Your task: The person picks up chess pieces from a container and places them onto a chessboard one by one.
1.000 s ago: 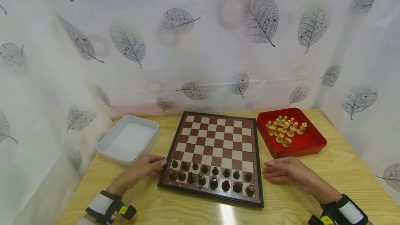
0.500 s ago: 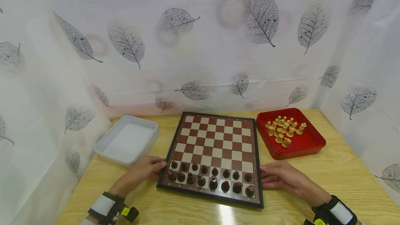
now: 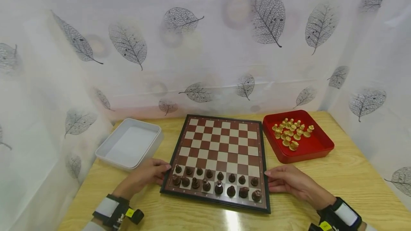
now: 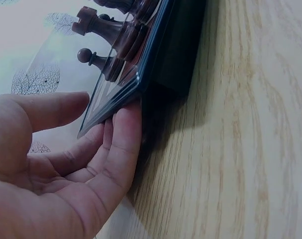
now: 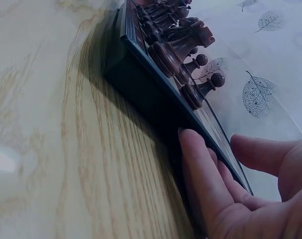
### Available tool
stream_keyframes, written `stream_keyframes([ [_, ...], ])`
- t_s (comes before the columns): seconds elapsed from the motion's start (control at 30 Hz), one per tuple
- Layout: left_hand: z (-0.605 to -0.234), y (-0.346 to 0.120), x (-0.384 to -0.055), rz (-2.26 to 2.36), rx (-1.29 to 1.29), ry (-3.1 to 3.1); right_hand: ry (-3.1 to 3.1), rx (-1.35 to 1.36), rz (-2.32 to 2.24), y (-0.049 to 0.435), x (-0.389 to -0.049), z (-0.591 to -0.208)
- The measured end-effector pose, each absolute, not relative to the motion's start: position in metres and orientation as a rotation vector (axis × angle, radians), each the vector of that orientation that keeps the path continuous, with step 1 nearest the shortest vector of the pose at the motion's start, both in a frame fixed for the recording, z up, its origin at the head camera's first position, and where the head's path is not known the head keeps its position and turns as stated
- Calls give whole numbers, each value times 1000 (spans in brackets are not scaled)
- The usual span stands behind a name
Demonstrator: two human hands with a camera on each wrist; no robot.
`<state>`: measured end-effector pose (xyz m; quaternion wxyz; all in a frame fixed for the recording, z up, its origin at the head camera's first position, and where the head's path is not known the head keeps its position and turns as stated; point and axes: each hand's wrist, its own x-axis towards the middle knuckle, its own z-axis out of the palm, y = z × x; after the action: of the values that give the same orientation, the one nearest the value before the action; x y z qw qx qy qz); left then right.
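A chessboard with a dark frame lies in the middle of the table. Two rows of dark brown chess pieces stand upright along its near side. At the board's left edge my left hand grips the rim; the left wrist view has the thumb over the top and fingers at the side and underside. My right hand holds the opposite edge, its thumb above the rim and its fingers against the board's side. Some fingertips are hidden by the board.
To the board's right stands a red tray holding several cream-gold chess pieces. A white tray sits on the left. Leaf-patterned curtains close off the back and sides of the wooden table.
My right hand has moved left from beside the chessboard and taken hold of its right edge. The left hand stays at the left edge. The pieces keep their places.
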<state>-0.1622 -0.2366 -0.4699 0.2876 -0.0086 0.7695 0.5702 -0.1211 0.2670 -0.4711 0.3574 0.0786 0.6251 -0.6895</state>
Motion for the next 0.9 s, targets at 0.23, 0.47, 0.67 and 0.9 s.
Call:
stream_keyframes([
  [0.23, -470, -235, -164, 1525, -34, 2028, 1646, 252, -1782, 266, -123, -474],
  [0.47, -475, -236, -167, 1528, -54, 2063, 1700, 241, -1764, 264, -124, -478],
  [0.67, -477, -238, -168, 1486, -84, 2102, 1746, 216, -1743, 260, -125, -475],
  [0.9, -475, -235, -167, 1450, -85, 2084, 1795, 212, -1708, 262, -126, -473],
])
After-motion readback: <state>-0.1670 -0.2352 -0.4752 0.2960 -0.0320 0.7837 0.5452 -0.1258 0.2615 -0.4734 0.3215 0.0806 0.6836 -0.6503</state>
